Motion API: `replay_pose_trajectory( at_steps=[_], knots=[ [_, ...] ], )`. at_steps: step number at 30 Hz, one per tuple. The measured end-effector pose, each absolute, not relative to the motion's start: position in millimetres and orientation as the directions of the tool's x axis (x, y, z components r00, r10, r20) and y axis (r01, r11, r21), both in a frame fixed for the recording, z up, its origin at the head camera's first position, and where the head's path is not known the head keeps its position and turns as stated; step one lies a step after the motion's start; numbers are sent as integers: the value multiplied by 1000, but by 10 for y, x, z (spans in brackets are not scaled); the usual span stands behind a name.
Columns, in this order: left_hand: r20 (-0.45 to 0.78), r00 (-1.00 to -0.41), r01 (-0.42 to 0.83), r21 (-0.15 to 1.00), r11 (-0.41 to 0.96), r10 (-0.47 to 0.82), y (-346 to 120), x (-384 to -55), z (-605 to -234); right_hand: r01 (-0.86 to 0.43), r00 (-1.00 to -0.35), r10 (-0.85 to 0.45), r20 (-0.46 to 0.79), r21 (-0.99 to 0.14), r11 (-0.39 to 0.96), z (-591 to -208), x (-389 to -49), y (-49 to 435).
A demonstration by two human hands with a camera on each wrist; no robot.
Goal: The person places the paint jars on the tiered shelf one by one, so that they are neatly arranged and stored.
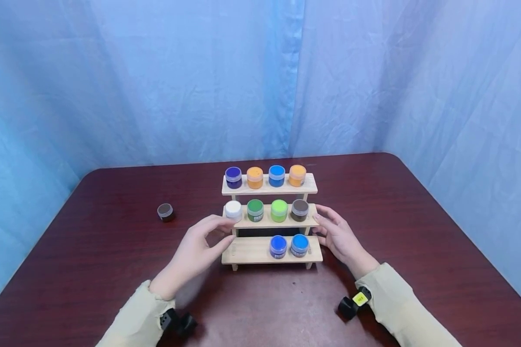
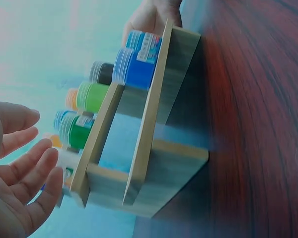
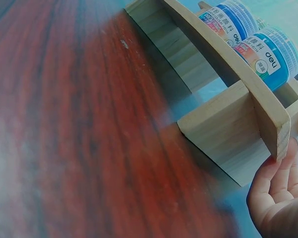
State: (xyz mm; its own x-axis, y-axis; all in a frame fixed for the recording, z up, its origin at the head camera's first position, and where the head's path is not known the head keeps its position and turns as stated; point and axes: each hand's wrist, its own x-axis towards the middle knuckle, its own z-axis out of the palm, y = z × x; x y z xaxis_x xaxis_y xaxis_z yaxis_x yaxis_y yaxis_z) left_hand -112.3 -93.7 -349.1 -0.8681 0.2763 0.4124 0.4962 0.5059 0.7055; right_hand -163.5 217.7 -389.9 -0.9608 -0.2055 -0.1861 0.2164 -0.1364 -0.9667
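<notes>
A three-step wooden display rack (image 1: 248,246) stands on the table with paint jars on its shelves. My left hand (image 1: 199,246) is at the rack's left end, thumb and fingers apart and holding nothing. Its fingertips are right beside the white paint jar (image 1: 233,210) on the middle shelf; in the left wrist view the fingers (image 2: 32,166) are spread loosely. At the other end my right hand (image 1: 338,236) holds the rack, thumb at the middle shelf's edge and other fingers lower. In the right wrist view its fingers (image 3: 283,173) meet the lower shelf's corner.
Two blue jars (image 1: 288,246) sit on the lower shelf's right half. Green, light green and dark brown jars (image 1: 300,210) share the middle shelf; purple, orange and blue jars (image 1: 276,176) line the top. Another dark jar (image 1: 166,212) stands on the table (image 1: 91,255) to the left.
</notes>
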Motion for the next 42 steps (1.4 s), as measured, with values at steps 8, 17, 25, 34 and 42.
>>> replay_pose_trajectory(
  at_steps=[8, 17, 25, 34, 42],
  knots=[
    [400, -894, 439, 698, 567, 200, -1142, -1137, -3457, 221, -961, -198, -193, -967, -127, -3897, -1631, 2176],
    [474, -874, 444, 689, 573, 108, -1399, -1206, -3407, 218, -962, -197, -189, -966, -140, -3917, -1639, 2180],
    [431, -902, 367, 720, 589, 34, -1646, -1306, -3422, 218, -962, -199, -188, -966, -139, -3912, -1639, 2179],
    [394, -918, 271, 697, 664, -39, -1822, -1381, -3469, 224, -961, -188, -202, -969, -106, -3892, -1626, 2183],
    [342, -936, 205, 727, 656, -86, -1894, -1410, -3523, 222, -962, -184, -202, -970, -94, -3884, -1621, 2180]
  ],
)
